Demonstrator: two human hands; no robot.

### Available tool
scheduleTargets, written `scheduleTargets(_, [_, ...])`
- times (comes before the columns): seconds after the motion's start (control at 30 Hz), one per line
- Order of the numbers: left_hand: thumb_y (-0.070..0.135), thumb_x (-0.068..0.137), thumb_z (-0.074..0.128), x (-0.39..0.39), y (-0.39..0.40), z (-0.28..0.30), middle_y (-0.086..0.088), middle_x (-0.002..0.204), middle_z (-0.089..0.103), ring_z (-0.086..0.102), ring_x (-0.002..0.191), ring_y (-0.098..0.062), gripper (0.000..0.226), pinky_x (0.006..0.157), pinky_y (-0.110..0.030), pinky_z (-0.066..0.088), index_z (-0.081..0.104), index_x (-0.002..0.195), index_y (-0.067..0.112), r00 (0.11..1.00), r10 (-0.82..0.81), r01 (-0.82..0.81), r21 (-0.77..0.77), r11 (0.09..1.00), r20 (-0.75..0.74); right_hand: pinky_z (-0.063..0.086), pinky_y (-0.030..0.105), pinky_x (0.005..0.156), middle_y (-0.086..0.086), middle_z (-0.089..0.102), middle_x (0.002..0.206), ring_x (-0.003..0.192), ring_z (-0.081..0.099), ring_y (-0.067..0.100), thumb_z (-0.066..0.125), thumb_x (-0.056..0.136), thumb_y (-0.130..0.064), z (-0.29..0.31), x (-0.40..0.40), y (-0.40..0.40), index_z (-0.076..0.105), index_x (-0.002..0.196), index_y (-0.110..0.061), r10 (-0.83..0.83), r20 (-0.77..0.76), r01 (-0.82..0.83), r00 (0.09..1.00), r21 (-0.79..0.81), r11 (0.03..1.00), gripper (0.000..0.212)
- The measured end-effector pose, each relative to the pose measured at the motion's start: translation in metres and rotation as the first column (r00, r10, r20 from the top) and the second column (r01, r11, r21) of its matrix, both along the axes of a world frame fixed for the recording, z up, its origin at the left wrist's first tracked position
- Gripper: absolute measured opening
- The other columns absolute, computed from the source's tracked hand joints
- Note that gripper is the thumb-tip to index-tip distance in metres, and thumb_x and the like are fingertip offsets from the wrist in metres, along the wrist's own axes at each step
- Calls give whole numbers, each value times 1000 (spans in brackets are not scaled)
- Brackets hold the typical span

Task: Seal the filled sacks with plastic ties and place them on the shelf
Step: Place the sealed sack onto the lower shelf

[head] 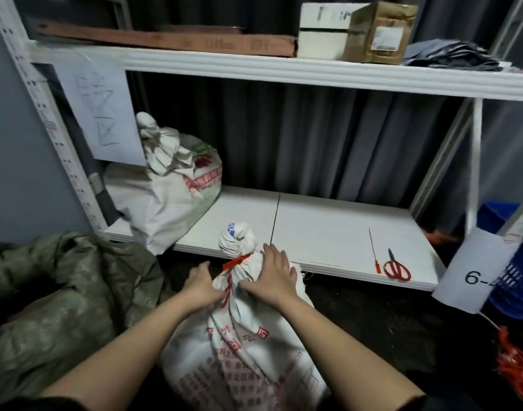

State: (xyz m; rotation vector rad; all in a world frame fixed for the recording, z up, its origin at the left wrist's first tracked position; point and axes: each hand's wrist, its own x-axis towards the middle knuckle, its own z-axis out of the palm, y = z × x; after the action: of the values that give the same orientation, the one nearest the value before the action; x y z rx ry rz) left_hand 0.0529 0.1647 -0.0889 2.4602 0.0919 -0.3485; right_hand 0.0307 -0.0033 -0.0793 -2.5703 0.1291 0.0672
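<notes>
- Evidently both hands, left hand [201,282] and right hand [274,273], clasp the tied sack [248,336] at its neck, fingers curled, likely for lifting.
- Sack sits on the floor, shelf [328,232] at twelve o'clock.
- Red tie [236,261] cinches the neck.

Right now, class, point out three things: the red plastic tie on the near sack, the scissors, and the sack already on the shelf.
red plastic tie [236,261]: head view, on its flat red tail at the sack's neck.
scissors [397,271]: head view, on the red handles.
sack already on the shelf [165,200]: head view, on its white body.
</notes>
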Motion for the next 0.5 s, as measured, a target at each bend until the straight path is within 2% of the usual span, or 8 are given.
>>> scheduleTargets(0.07, [26, 73, 76, 1, 1, -15, -21, 151, 20, 26, 140, -32, 101, 113, -29, 26, 13, 151, 10, 993, -61, 65, 37, 997, -100, 0, 52, 116, -5, -7, 160, 147, -10, 21, 68, 68, -63, -9, 3, 3, -1, 151, -22, -45, -8, 44, 999, -22, 999, 115])
scheduleTargets(0.2, [37, 69, 78, 14, -3, -41, -16, 151, 20, 29, 138, -34, 104, 113, -31, 29, 14, 151, 27, 985, -116, 122, 39, 992, -125, 2, 53, 116, -3, -10, 160, 147, -11, 21, 66, 62, -73, -27, 12, 11, -4, 151, -22, -148, 36, 149, 988, -9, 989, 124])
scheduleTargets(0.3, [37, 76, 71, 22, -9, -50, -16, 145, 32, 40, 132, -34, 85, 106, -31, 35, 26, 148, 26, 989, -89, 91, 12, 996, -121, 9, 43, 118, 3, -1, 160, 147, -2, 20, 71, 64, -66, -38, 19, 11, 0, 151, -17, -180, 102, 170, 978, 95, 981, 122])
scheduleTargets(0.4, [39, 87, 60, 30, -13, -51, -16, 130, 53, 53, 119, -30, 54, 95, -30, 42, 48, 135, 19, 997, -46, 41, -73, 996, -67, 14, 32, 118, 10, 15, 156, 145, 11, 21, 76, 70, -45, -45, 19, 8, 14, 148, -9, -184, 201, 128, 962, 266, 956, 106])
scheduleTargets(0.47, [45, 88, 52, 35, -14, -55, -11, 124, 62, 58, 115, -27, 47, 94, -31, 46, 59, 126, 18, 998, -39, 30, -155, 988, -57, 13, 31, 119, 10, 17, 155, 145, 11, 21, 75, 73, -37, -53, 14, 5, 20, 146, -10, -161, 234, 92, 959, 283, 955, 95])
scheduleTargets(0.5, [48, 86, 51, 36, -16, -55, -9, 121, 65, 59, 115, -26, 47, 94, -32, 46, 61, 122, 20, 998, -19, 8, -207, 978, -53, 11, 32, 119, 9, 13, 156, 146, 8, 21, 73, 73, -39, -58, 11, 5, 19, 147, -11, -148, 238, 91, 960, 237, 967, 97])
